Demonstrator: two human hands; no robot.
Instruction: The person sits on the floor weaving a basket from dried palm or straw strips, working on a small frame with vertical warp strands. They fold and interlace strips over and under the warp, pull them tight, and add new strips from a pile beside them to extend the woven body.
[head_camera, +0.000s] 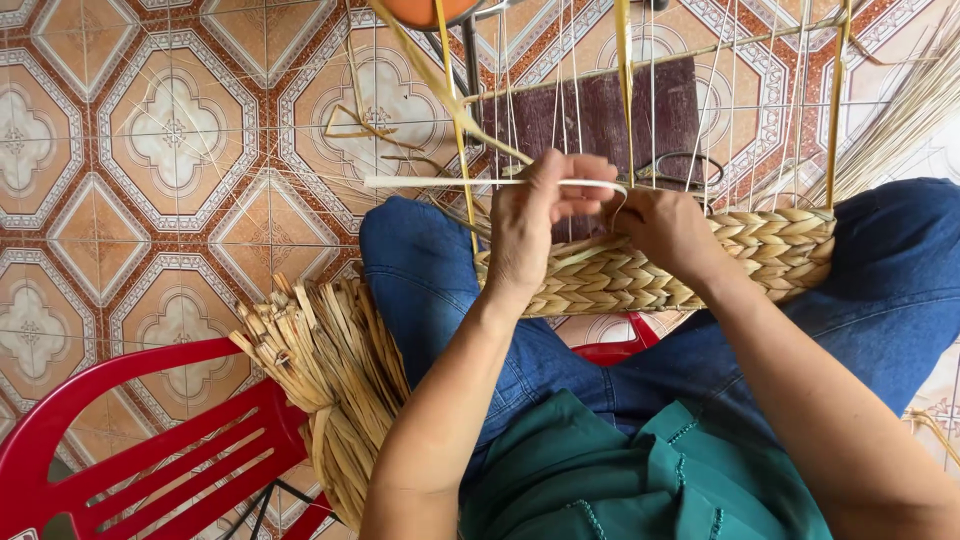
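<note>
head view: left hand (530, 225) pinches a pale flat strand (440, 182) at frame centre. right hand (668, 228) fingers pressed onto the woven band (770, 250), on a wire frame (830, 110) across the lap. dry fibre bundle (335, 365) lower left on red plastic chair (120, 440). scissors (680, 170) behind wires.

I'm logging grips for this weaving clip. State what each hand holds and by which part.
The left hand pinches a pale flat strand near its right end, above the woven basket. The right hand rests at the weave's edge; its grip is hidden.
</note>
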